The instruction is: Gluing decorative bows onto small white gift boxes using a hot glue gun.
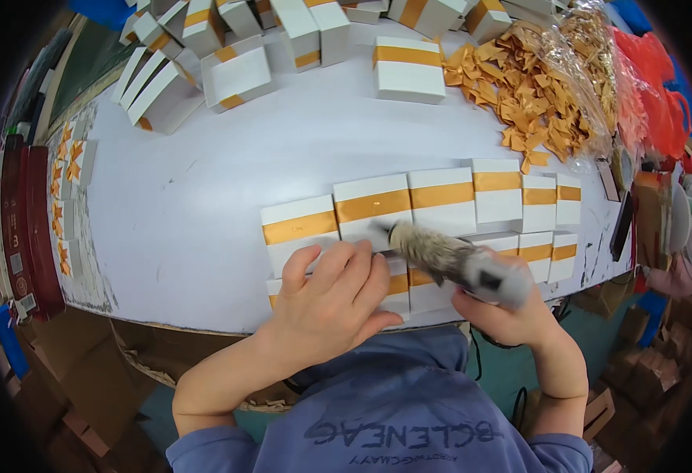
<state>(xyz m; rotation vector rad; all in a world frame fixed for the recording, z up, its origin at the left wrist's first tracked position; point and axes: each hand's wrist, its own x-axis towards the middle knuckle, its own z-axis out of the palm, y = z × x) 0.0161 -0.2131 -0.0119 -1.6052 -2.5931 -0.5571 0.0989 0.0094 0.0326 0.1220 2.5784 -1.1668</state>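
Observation:
My right hand is wrapped round a glue gun, grey with a worn, mottled front. Its dark nozzle points left, just over the lower edge of a white box with a gold ribbon band. Small shiny spots show on this band and on that of the white box to its left. My left hand lies over the near row of boxes, fingers apart and bent, the tips by the front edges of those two boxes. No object shows in it. The hand and glue gun hide part of the near row.
More banded white boxes continue the two rows rightward. Gold ribbon bows lie heaped at the far right beside clear plastic and a red bag. White boxes crowd the far edge. Boxes with bows stand along the left edge.

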